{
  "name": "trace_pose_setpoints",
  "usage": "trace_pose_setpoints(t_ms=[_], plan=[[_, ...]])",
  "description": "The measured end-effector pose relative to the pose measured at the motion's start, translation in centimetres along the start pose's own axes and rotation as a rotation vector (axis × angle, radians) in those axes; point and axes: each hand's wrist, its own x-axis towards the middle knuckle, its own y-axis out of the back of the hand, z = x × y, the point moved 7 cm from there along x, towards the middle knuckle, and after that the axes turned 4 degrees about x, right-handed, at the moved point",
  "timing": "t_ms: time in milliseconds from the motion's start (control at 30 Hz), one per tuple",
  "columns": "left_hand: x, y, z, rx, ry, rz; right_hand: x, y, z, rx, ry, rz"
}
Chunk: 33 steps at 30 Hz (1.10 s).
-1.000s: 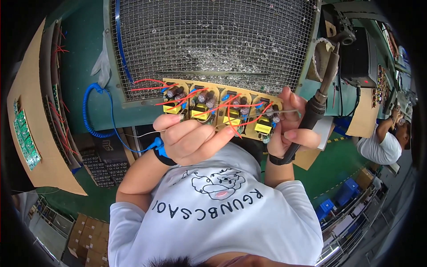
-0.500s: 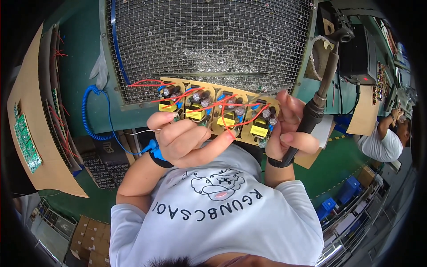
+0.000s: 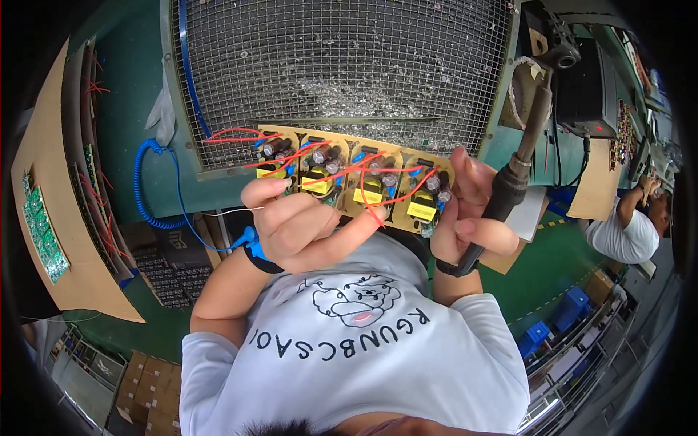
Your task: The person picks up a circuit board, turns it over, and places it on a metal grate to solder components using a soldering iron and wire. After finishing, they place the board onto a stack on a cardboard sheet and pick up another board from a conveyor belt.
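A tan circuit board panel (image 3: 347,136) is held up at the near edge of a mesh-topped tray. It carries several repeated sections, each with a yellow-labelled transformer (image 3: 368,193), dark capacitors and blue parts. Red wires (image 3: 320,174) trail across it and past its left end. My left hand (image 3: 302,221) is closed on the panel's near left edge, its index finger stretched along that edge. A thin silvery wire (image 3: 225,213) runs to this hand. In my right hand (image 3: 476,211) is a soldering iron (image 3: 509,185), pointing away from me, while its fingers also touch the panel's right end.
Bits of solder litter the mesh tray (image 3: 342,65). A blue coiled cord (image 3: 142,185) leads to my left wristband. Cardboard holding green boards (image 3: 45,225) stands at left. To the right are a dark box (image 3: 585,91) with a red light and a seated person (image 3: 625,232).
The panel has shifted slightly left and tilted a little in my hands. My right hand's fingers have moved slightly; both grips stay the same.
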Motion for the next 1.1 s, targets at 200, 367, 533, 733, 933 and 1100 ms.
trace_pose_setpoints(t_ms=[200, 367, 533, 733, 933, 1100], plan=[[5.0, 1.4, -1.7, -0.068, 0.145, -0.255, 2.7, -0.3, 0.0, -0.055, -0.013, 0.062], [10.9, 1.0, -5.0, -0.091, 0.245, -0.337, 5.7, 0.1, 0.6, -0.317, -0.016, 0.025], [11.2, -1.2, -7.9, -0.092, 0.308, -0.400, 6.9, -0.3, 1.5, -0.500, -0.096, -0.062], [9.4, 1.0, -6.7, -0.103, 0.342, -0.111, 5.7, 1.5, 0.9, -0.559, -0.085, -0.065], [6.8, 2.5, -3.5, -0.084, 0.457, -0.288, 4.0, 3.2, -1.2, -0.001, -0.192, 0.237], [5.3, 3.1, -2.2, -0.143, 0.435, -0.240, 3.0, 1.1, -1.8, -0.193, -0.203, 0.163]])
